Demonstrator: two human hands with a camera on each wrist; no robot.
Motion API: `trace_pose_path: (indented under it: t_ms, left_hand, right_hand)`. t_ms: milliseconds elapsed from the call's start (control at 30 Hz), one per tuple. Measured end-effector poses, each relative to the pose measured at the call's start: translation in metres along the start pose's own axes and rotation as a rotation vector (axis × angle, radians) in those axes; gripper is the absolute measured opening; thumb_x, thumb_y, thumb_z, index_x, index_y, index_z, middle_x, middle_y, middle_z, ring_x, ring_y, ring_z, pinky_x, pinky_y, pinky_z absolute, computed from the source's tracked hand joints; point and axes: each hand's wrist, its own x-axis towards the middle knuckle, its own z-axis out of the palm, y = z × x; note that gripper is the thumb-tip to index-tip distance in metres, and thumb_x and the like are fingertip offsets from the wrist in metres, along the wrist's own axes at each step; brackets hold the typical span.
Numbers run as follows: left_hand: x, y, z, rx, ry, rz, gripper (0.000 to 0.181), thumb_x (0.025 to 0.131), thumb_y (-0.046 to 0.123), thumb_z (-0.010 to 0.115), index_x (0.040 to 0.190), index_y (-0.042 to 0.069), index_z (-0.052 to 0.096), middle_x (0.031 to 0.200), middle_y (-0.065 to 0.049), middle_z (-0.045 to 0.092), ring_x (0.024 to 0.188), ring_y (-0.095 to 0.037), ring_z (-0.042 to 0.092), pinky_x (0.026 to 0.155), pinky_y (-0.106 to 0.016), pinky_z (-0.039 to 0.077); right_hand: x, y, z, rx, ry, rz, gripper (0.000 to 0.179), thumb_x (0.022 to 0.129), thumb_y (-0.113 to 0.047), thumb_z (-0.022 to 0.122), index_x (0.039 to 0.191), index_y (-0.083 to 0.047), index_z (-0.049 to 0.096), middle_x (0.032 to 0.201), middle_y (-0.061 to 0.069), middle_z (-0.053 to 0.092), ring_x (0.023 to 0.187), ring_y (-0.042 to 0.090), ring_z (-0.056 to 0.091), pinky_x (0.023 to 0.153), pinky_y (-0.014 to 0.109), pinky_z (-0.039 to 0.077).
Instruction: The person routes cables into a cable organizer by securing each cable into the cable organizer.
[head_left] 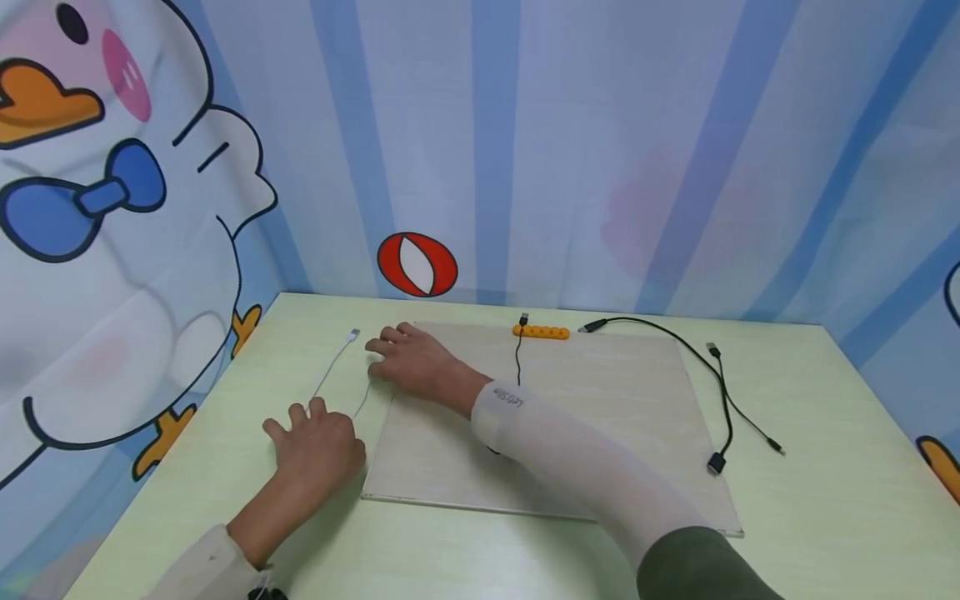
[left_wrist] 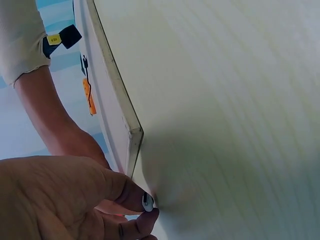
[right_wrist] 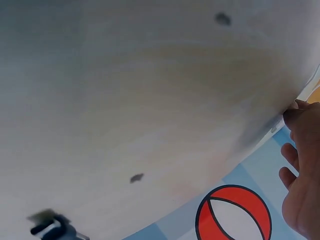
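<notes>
A white USB cable (head_left: 331, 367) lies on the table left of the board, its metal-tipped plug (head_left: 352, 335) pointing to the back. My left hand (head_left: 315, 446) pinches the cable's small white connector (left_wrist: 147, 201) between thumb and finger, low over the table near the board's front left corner. From there a thin stretch of the cable (head_left: 363, 402) runs up to my right hand (head_left: 416, 362). That hand is at the board's back left corner, with thumb and forefinger brought together on the cable (right_wrist: 295, 104); the pinch itself is mostly hidden.
The flat pale board (head_left: 630, 467) fills the table's middle. At its back edge lies an orange cable holder (head_left: 543, 332), where a thin black cable (head_left: 518, 354) sits at the left end. Thicker black cables (head_left: 693, 350) stretch along the right side. A patterned curtain (head_left: 570, 150) stands behind.
</notes>
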Motion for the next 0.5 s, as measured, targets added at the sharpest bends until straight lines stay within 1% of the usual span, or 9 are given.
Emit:
trace_pose_path:
  t_ms: [200,500]
  left_hand:
    - [-0.0020,0.0001,0.0023,-0.004,0.004,0.004,0.023,0.101,0.016,0.068,0.084,0.001,0.071,0.110,-0.030,0.057,0.123,-0.060,0.049,0.108,-0.090,0.028]
    - [-0.0053,0.0000,0.0028,-0.022,0.023,0.015,0.022,0.099,0.013,0.068,0.081,0.002,0.067,0.108,-0.029,0.057,0.121,-0.061,0.049,0.107,-0.091,0.027]
  right_hand:
    - [0.0042,0.0001,-0.0027,-0.047,0.003,-0.008,0.034,0.114,-0.018,0.067,0.142,-0.035,0.078,0.163,-0.005,0.063,0.145,0.018,0.057,0.125,0.035,0.044]
    - [0.0073,0.0083,-0.0031,-0.040,0.007,-0.033,0.031,0.113,-0.018,0.071,0.137,-0.034,0.082,0.153,-0.005,0.070,0.136,0.018,0.061,0.119,0.034,0.047]
